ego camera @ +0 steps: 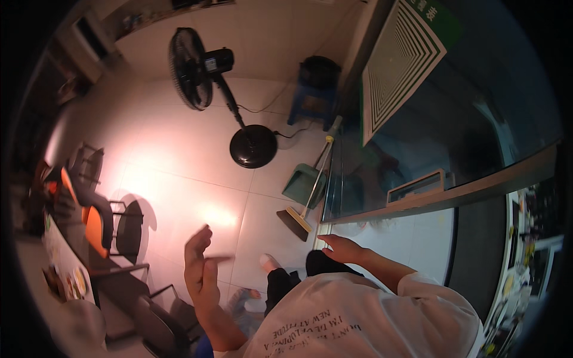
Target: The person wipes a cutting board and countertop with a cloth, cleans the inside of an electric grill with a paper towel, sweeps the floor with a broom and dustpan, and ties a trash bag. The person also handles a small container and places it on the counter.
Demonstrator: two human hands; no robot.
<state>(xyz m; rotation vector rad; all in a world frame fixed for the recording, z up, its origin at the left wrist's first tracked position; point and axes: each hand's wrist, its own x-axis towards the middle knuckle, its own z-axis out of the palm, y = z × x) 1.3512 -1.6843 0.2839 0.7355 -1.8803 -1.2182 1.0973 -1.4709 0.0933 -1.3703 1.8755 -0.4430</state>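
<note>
My left hand (199, 266) is raised in front of me over the tiled floor, fingers bent. A thin, blurred, pinkish strip (220, 258) juts out beside its thumb; whether it is a finger or a held thing is unclear. My right hand (344, 249) reaches forward at the right, empty as far as I see, thumb and fingers apart. It is nearest to the floor track (320, 235) of a glass sliding door (353, 179). A broom (295, 222) and a green dustpan (305, 184) stand ahead of that hand, by the glass.
A black pedestal fan (253, 146) stands ahead. Behind it, a blue stool (313, 100) carries a dark bin-like container (320, 71); a cable crosses the floor. Orange-and-grey chairs (96, 228) line a table (67, 250) at left. Another person's bare foot (254, 293) shows near my left arm.
</note>
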